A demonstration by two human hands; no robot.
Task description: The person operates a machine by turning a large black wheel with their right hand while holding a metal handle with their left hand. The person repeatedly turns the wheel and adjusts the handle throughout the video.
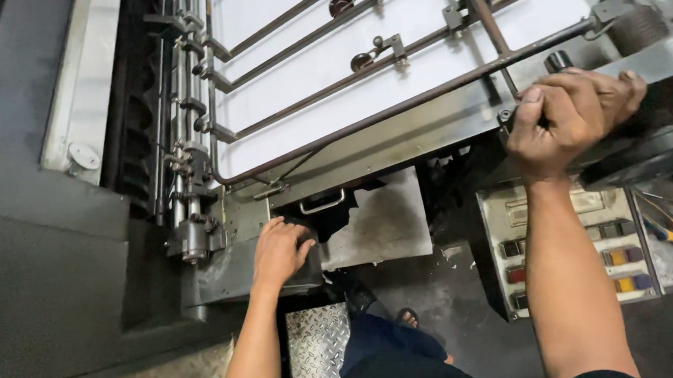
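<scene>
I look down on a large printing machine with a white sheet bed [420, 28] crossed by thin metal rods [394, 108]. My right hand [569, 116] is closed around a dark knob or handle on the machine's right frame. My left hand [278, 251] reaches down and rests, fingers curled, on a dark metal block on the machine's front, just under a small metal pull handle [322, 205]. What lies under the left palm is hidden.
A control panel [566, 245] with coloured push buttons sits below my right forearm. Pliers with yellow-blue grips [670, 231] lie at the far right. A checker-plate step [319, 350] and my sandalled foot [411, 321] are below. Roller and gear assemblies [187, 167] run along the left side.
</scene>
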